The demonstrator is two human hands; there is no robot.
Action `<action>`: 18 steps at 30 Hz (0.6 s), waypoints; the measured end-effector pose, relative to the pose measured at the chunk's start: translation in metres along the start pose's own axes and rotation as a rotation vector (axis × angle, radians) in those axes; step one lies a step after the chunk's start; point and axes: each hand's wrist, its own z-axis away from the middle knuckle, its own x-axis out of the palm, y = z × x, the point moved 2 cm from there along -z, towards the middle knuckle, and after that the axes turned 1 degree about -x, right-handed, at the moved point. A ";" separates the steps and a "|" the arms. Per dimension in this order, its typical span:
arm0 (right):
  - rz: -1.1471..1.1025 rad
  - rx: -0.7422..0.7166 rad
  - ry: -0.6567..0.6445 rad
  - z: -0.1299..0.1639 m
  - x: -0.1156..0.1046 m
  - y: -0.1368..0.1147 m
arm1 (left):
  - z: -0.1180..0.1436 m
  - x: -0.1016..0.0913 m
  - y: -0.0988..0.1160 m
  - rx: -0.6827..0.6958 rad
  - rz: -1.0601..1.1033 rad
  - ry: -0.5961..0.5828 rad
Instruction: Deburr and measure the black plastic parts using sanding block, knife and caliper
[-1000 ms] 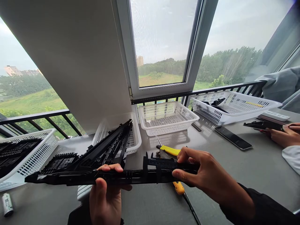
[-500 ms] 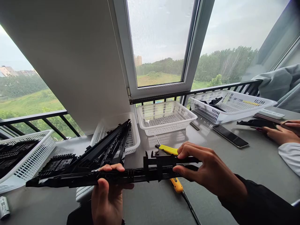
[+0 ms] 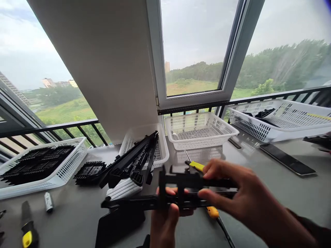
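Note:
My left hand (image 3: 167,220) is closed around a long, narrow black plastic strip (image 3: 131,202), held level above the table, with the thumb in front. In my right hand (image 3: 235,189) is a black caliper (image 3: 187,179), pinched between thumb and fingers. Its jaws hang down over the strip beside my left fingers; blur hides whether they touch it. The right thumb lies close to the strip's right part. Behind the right hand lies a yellow utility knife (image 3: 197,166). An orange-yellow handled tool with a dark cord (image 3: 212,212) shows below it.
More long black strips (image 3: 134,155) lean out of a white basket (image 3: 164,151). Other white baskets (image 3: 201,143) (image 3: 263,134) stand along the window. At left are a basket of black grid parts (image 3: 74,172), a marker (image 3: 48,202) and a yellow-black handled tool (image 3: 29,236). A phone (image 3: 287,159) lies right.
My view has turned left, so the baskets sit further right. The strip's left end has come in towards the middle, and my left hand is now closer to the caliper jaws.

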 end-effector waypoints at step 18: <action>0.073 0.044 -0.132 -0.001 0.031 0.012 | 0.007 0.002 -0.008 -0.037 0.015 0.007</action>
